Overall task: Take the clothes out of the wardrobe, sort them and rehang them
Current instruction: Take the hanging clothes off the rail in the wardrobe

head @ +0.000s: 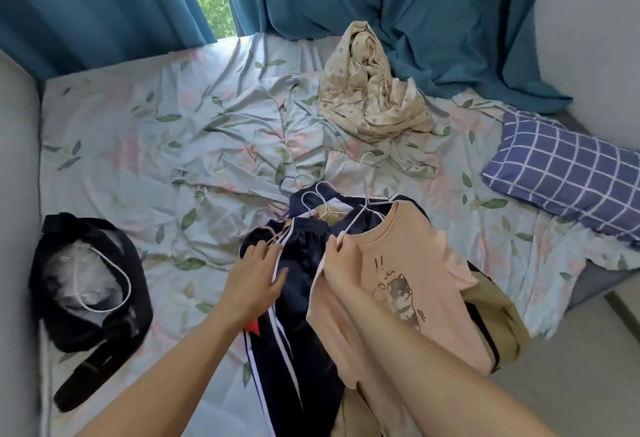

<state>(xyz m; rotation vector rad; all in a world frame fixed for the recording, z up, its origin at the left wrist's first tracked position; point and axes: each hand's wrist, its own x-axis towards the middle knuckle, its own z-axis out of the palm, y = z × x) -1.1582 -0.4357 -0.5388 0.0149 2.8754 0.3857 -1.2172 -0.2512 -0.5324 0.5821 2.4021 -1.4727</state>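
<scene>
While L hand (254, 272) fingers lie flat on navy trousers (304, 263), R hand (337, 265) pinches pink tee (408, 284).

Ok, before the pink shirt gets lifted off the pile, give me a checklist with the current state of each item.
1. Right hand pinches the pink T-shirt at its shoulder by the white hanger: ok.
2. Hanger seated in both shoulders: cannot tell, the near end looks exposed.
3. Left hand steadies the navy track pants: ok, fingers rest flat.
4. Other hanger hooks clear of the shirt's hanger: cannot tell, several crowd together.
5. Free floral sheet for sorting: ok.
</scene>
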